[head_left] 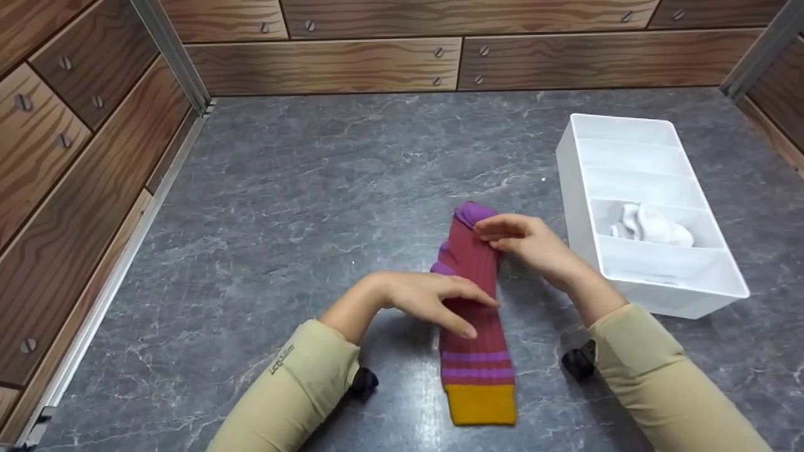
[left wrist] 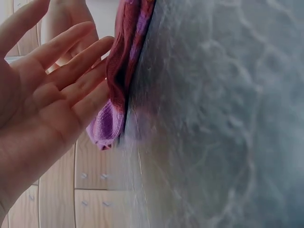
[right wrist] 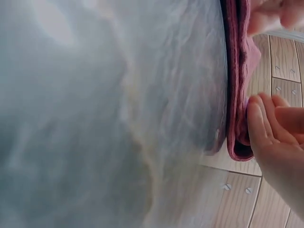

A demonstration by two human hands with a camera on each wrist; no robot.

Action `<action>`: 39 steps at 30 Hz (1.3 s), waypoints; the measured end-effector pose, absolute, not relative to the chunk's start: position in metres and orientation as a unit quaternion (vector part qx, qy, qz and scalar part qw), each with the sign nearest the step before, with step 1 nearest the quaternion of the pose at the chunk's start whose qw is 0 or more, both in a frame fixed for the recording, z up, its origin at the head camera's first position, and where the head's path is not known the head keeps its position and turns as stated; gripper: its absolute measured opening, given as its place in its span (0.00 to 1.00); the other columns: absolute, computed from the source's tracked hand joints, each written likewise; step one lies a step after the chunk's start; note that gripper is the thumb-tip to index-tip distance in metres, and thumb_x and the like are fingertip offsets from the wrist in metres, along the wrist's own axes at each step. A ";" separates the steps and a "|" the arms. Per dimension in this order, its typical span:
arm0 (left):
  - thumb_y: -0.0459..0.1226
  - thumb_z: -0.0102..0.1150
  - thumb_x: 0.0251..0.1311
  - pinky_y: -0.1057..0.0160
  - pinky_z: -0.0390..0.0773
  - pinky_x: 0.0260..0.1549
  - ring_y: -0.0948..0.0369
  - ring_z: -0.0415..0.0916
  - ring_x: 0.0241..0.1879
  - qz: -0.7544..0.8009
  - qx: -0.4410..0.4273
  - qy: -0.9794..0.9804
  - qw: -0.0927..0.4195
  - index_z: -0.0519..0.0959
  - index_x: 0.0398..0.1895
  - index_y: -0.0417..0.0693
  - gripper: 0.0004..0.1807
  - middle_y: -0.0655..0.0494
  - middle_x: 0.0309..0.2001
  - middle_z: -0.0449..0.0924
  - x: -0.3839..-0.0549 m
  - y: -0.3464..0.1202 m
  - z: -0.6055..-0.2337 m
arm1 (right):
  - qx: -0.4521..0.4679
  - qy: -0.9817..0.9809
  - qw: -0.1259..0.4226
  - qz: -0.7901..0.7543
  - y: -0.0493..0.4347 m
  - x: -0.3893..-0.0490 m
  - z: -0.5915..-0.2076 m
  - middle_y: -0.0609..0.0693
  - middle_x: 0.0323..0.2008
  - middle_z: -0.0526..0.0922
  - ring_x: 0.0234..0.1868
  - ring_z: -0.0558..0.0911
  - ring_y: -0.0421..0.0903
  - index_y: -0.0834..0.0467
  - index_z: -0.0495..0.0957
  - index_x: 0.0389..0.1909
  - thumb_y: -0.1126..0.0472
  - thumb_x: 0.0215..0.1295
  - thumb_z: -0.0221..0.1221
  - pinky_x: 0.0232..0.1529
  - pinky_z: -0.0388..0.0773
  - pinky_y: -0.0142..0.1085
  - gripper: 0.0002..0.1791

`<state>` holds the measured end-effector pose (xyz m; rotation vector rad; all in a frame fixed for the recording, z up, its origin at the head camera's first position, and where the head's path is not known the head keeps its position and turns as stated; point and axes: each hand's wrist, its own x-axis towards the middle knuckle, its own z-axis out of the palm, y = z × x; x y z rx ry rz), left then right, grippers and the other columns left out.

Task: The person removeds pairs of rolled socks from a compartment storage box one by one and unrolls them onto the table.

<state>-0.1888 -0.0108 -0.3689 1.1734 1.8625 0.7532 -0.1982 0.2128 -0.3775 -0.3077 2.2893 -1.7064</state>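
Ungrasping, our left hand [head_left: 427,296] spreads its fingers across the striped maroon-and-purple knit sock [head_left: 483,342], mustard cuff [head_left: 482,405] toward the desk's [head_left: 301,188] near edge; our right hand [head_left: 534,243], loosely bent, grips nothing beside the purple end [head_left: 472,211].

A flat, dark grey tabletop [head_left: 282,188] is shown, patterned like stone with thin, pale veins and touched by a soft glare near its front edge. At its middle, slightly to the right, a long ribbed sock [head_left: 474,370] is laid lengthwise, its mustard-yellow cuff placed nearest the viewer. The maroon leg is crossed by purple stripes just beyond the cuff; purple is also seen at the far end and along the left side. Fabric is stacked in layers. Farther right, a white rectangular box [head_left: 575,194], divided by thin cross-walls, is set upright at a slight angle, apart from the sock.
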 end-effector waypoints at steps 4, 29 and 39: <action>0.48 0.59 0.63 0.71 0.57 0.62 0.70 0.58 0.62 0.285 0.472 0.729 0.404 0.64 0.70 0.54 0.32 0.62 0.67 0.63 -0.183 -0.016 -0.368 | -0.082 0.792 0.115 -0.594 0.214 -0.202 -0.376 0.67 0.59 0.72 0.61 0.71 0.58 0.73 0.67 0.61 0.77 0.66 0.45 0.57 0.71 0.35 0.22; 0.47 0.57 0.65 0.77 0.58 0.59 0.75 0.61 0.61 0.255 0.551 0.692 0.391 0.64 0.70 0.49 0.31 0.61 0.65 0.67 -0.139 -0.007 -0.357 | -0.156 0.814 0.133 -0.543 0.210 -0.203 -0.378 0.66 0.50 0.78 0.53 0.77 0.56 0.73 0.74 0.52 0.75 0.65 0.49 0.52 0.75 0.35 0.16; 0.42 0.57 0.65 0.71 0.67 0.56 0.67 0.70 0.57 0.344 0.448 0.703 0.432 0.63 0.69 0.42 0.31 0.49 0.60 0.74 -0.151 -0.031 -0.361 | -0.146 0.842 0.141 -0.500 0.218 -0.202 -0.379 0.67 0.57 0.74 0.60 0.71 0.59 0.73 0.69 0.59 0.74 0.66 0.45 0.59 0.69 0.43 0.20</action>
